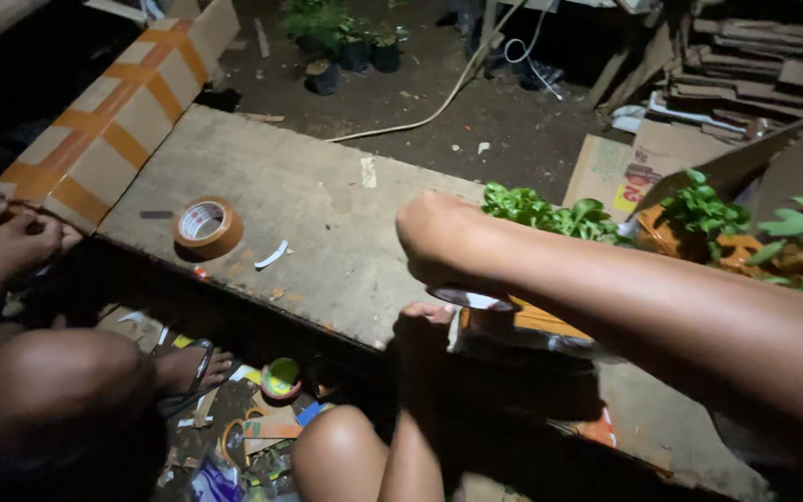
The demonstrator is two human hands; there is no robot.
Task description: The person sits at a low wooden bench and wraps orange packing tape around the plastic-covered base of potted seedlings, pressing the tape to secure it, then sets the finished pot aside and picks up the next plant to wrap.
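Nearest the camera, the person's knee (341,446) is rising from the bottom edge, and just above it the left hand (425,321) is coming up to the near edge of the worktop (327,214), its fingers touching the underside of a roll of tape (472,299); whether they are closing on it cannot be told, as most of the hand is lying in shadow. The right hand (439,237) is reaching across from the right, its grip curling shut over the top of that roll, which is sitting against an orange-taped cardboard piece (532,318) at the worktop's near right edge. Judging by this, taping of this piece is looking under way but not finished, with little tape showing on it. To the left, a second roll of brown tape (206,226) is lying flat on the worktop, well apart from the hands, with open board all around it. Farther left, another person's hands (6,244) are working at the end of a long cardboard panel (113,121) already carrying many orange strips. Beyond the far edge, leafy seedlings (559,216) are crowding the right side, while dark ground is lying open behind.
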